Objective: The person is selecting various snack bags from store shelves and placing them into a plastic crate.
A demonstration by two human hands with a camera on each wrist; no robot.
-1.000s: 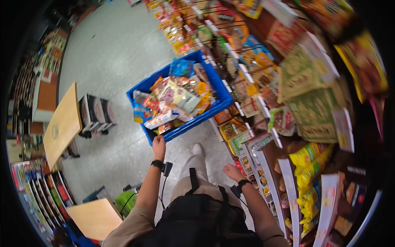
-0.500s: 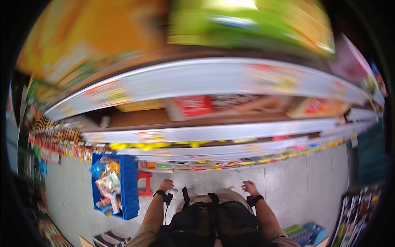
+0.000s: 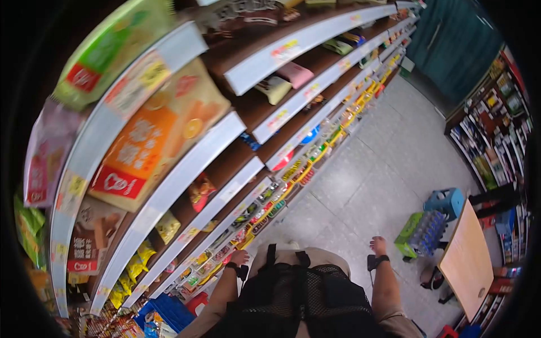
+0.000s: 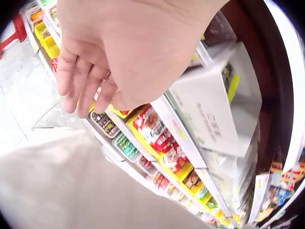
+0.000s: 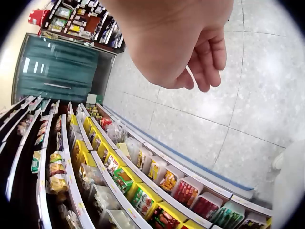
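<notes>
My left hand [image 3: 239,258] hangs low beside the shelving, holding nothing. In the left wrist view its fingers [image 4: 89,88] are loosely bent, and behind them lie red snack packs [image 4: 159,136] in yellow bins. On the other side of my body, my right hand [image 3: 378,245] is over the grey floor, empty, with relaxed fingers [image 5: 207,62]. Nearest my head on the shelves are an orange and cream snack bag [image 3: 152,141], a green bag [image 3: 112,50] and a brown pack [image 3: 93,236].
A blue crate [image 3: 169,310] with packaged goods stands at lower left, a red stool [image 3: 197,303] beside it. To the right are a wooden table [image 3: 465,262], a pack of bottles [image 3: 425,234] and a blue stool [image 3: 445,203]. A teal curtain [image 3: 451,50] hangs far off.
My view has swung right from the blue crate to the shelves, then along the aisle. The crate now shows at lower left. My left hand has moved away from the crate; both hands stay empty.
</notes>
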